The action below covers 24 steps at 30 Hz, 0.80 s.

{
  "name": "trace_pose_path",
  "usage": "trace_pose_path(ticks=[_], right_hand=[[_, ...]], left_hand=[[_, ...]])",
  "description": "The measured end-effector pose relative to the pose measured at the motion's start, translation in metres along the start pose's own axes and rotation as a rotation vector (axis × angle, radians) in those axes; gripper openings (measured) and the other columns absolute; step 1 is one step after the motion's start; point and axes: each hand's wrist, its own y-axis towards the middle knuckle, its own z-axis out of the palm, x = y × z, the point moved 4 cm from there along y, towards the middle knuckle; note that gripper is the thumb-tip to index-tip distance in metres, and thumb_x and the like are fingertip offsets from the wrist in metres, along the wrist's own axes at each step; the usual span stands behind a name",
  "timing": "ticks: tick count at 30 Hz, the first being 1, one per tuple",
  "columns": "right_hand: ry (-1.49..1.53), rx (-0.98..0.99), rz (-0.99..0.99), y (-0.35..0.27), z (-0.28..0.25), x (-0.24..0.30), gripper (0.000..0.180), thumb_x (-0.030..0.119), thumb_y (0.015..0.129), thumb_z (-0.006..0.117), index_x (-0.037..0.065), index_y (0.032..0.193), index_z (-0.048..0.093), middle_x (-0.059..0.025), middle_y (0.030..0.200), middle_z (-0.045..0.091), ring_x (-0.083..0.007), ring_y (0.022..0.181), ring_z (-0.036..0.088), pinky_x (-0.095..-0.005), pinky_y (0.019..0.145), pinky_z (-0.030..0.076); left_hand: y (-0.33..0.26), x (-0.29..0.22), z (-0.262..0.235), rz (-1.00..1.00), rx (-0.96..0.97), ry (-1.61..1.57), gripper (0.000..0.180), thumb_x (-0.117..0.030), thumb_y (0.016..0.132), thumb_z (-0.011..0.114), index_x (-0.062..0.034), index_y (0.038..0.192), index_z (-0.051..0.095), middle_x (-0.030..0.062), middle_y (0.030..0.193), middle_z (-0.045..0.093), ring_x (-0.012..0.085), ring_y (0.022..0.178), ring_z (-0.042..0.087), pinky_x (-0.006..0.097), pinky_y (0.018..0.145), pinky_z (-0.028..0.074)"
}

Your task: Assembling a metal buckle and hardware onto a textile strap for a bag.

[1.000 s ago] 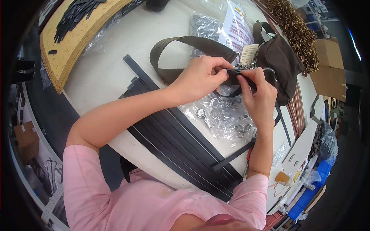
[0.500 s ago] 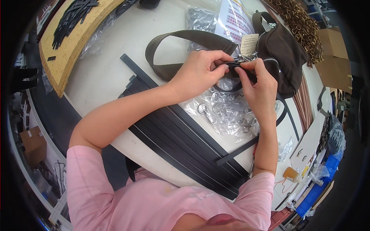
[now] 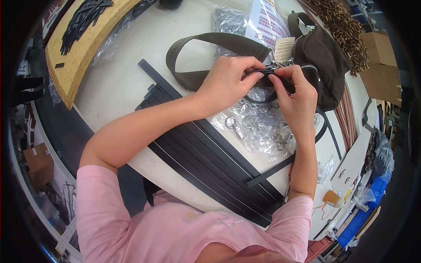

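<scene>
Both hands pinch a thin black strap [image 3: 259,101], which loops down between them. My left hand [image 3: 228,81] grips it between thumb and fingers, and my right hand [image 3: 296,90] pinches it a little to the right. Bright metal hardware shows just beyond the fingertips, too small to make out fully. A dark brown bag [image 3: 326,61] with a zipper lies to the right of my hands. Its wide olive webbing strap [image 3: 177,52] curls out to the left behind my left hand. A paper tag [image 3: 285,49] lies against the bag.
Clear plastic bags with metal snap hooks [image 3: 237,127] lie below my hands. Long black strips [image 3: 206,162] are laid out under my left forearm. A wooden board [image 3: 74,65] bears short black pieces. Brass-coloured hardware [image 3: 344,30] and a cardboard box [image 3: 380,65] are at the far right.
My fingers have shifted very slightly around the black strap, with the right hand a touch further right. The rest looks the same.
</scene>
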Motion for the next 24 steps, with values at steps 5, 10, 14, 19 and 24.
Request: trace_pose_path(ticks=[5, 10, 14, 19, 24], right_hand=[[0.012, 0.014, 0.037, 0.0007, -0.0009, -0.0007, 0.015, 0.010, 0.089, 0.079, 0.005, 0.095, 0.066, -0.0057, 0.084, 0.073, -0.0198, 0.065, 0.067, -0.0303, 0.054, 0.050], [0.034, 0.028, 0.049, 0.0005, 0.0005, -0.0028, 0.015, 0.010, 0.090, 0.078, 0.005, 0.096, 0.066, -0.0059, 0.084, 0.073, -0.0202, 0.068, 0.069, -0.0303, 0.055, 0.051], [0.029, 0.021, 0.046, 0.0004, 0.0007, -0.0030, 0.015, 0.010, 0.090, 0.078, 0.005, 0.097, 0.066, -0.0058, 0.085, 0.073, -0.0201, 0.068, 0.069, -0.0303, 0.055, 0.052], [0.011, 0.015, 0.036, 0.0006, 0.0005, -0.0019, 0.015, 0.010, 0.089, 0.078, 0.005, 0.096, 0.066, -0.0057, 0.085, 0.073, -0.0202, 0.066, 0.068, -0.0303, 0.055, 0.052], [-0.078, 0.030, -0.014, 0.0012, -0.0039, 0.0025, 0.017, 0.013, 0.089, 0.079, 0.006, 0.098, 0.065, -0.0056, 0.086, 0.073, -0.0200, 0.064, 0.067, -0.0307, 0.057, 0.051]], left_hand=[[0.0009, 0.0005, 0.0015, 0.021, -0.016, -0.005, 0.021, -0.009, 0.098, 0.069, 0.0028, 0.115, 0.073, 0.0066, 0.074, 0.072, 0.0059, 0.056, 0.061, 0.024, 0.053, 0.048], [0.0011, 0.0020, 0.0024, 0.068, -0.035, 0.037, 0.021, -0.009, 0.097, 0.070, 0.0027, 0.114, 0.073, 0.0064, 0.075, 0.073, 0.0058, 0.056, 0.060, 0.024, 0.052, 0.048], [0.0008, -0.0017, 0.0016, 0.088, -0.054, 0.054, 0.020, -0.009, 0.096, 0.071, 0.0023, 0.113, 0.073, 0.0070, 0.075, 0.073, 0.0054, 0.056, 0.058, 0.025, 0.052, 0.046], [0.0013, -0.0036, 0.0003, 0.137, -0.085, 0.112, 0.019, -0.010, 0.095, 0.073, 0.0022, 0.109, 0.075, 0.0072, 0.074, 0.072, 0.0053, 0.057, 0.058, 0.025, 0.053, 0.046], [0.0027, -0.0028, 0.0006, 0.163, -0.114, 0.122, 0.019, -0.010, 0.094, 0.073, 0.0023, 0.108, 0.075, 0.0055, 0.073, 0.071, 0.0050, 0.060, 0.060, 0.024, 0.053, 0.046]])
